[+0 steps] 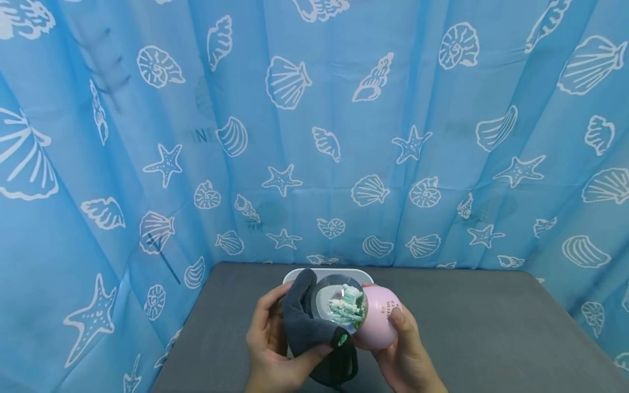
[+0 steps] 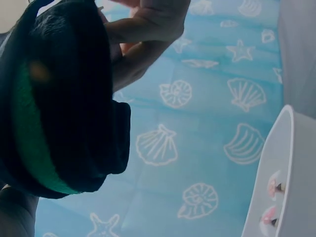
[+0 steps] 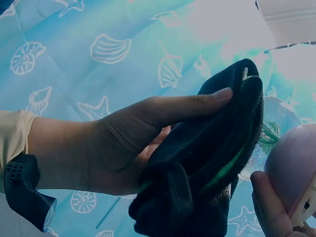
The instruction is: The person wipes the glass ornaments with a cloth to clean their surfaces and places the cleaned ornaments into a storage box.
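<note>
A snow globe [image 1: 339,305] with green and white figures inside lies tilted on its side, its rounded pink base [image 1: 380,319] pointing right. My right hand [image 1: 405,349] grips that base, thumb on its printed side. In my left hand [image 1: 275,338] is a folded dark grey cloth [image 1: 309,333], bunched around the left side of the clear ball. Contact between cloth and ball cannot be made out fully. The right wrist view shows the left thumb on top of the cloth [image 3: 207,143], where a green patch shows. In the left wrist view the cloth [image 2: 64,98] looks nearly black.
Behind the hands, a white container [image 1: 363,273] stands on the grey table [image 1: 467,322], mostly hidden. Small pink and white pieces [image 2: 271,215] show at its wall in the left wrist view. A blue shell-patterned curtain [image 1: 319,164] hangs around the table.
</note>
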A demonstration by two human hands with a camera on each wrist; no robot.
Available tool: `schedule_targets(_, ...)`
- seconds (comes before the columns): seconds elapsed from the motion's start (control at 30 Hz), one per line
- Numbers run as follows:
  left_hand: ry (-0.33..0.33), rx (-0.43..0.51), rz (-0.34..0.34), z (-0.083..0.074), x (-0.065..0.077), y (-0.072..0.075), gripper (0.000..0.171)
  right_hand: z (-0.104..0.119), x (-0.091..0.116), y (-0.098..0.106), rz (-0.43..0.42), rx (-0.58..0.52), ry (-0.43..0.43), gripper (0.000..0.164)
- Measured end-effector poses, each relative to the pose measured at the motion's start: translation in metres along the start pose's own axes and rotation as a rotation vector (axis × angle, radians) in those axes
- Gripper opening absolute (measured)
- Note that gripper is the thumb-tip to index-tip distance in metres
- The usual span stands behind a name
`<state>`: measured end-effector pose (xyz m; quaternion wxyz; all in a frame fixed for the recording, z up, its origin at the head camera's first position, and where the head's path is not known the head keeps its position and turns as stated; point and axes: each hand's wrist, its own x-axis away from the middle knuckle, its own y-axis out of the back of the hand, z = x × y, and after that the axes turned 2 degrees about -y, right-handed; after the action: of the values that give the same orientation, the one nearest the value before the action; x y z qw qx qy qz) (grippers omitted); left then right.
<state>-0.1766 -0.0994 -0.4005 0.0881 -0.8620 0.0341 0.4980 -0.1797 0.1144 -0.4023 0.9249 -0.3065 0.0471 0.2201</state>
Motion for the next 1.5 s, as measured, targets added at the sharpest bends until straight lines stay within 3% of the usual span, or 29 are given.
schedule_targets(0.27,0.048,-0.023,-0.095,-0.001,0.005,0.003,0.085,0.004,-0.001,-0.003,-0.134,0.068,-0.096,0.051)
schedule_targets(0.43,0.05,-0.038,-0.119,-0.001,0.005,0.004,0.083,0.007,-0.004,-0.003,-0.189,0.021,-0.104,0.053)
schedule_targets(0.67,0.063,-0.055,-0.097,0.0,0.003,0.002,0.083,0.004,-0.006,0.006,-0.062,-0.167,-0.146,0.064)
schedule_targets(0.87,0.074,-0.042,-0.103,0.0,0.004,0.002,0.083,0.002,-0.006,0.01,-0.087,-0.264,-0.121,0.062)
schedule_targets(1.0,0.087,-0.039,-0.108,0.0,0.004,0.002,0.083,0.002,-0.003,0.008,-0.028,-0.318,-0.109,0.059)
schedule_targets(1.3,0.076,-0.031,-0.106,0.0,0.003,0.001,0.085,0.008,0.0,0.011,0.04,-0.198,-0.107,0.057)
schedule_targets(1.5,0.072,-0.015,-0.094,0.001,0.003,0.001,0.085,0.011,0.003,0.015,0.118,-0.286,-0.081,0.051)
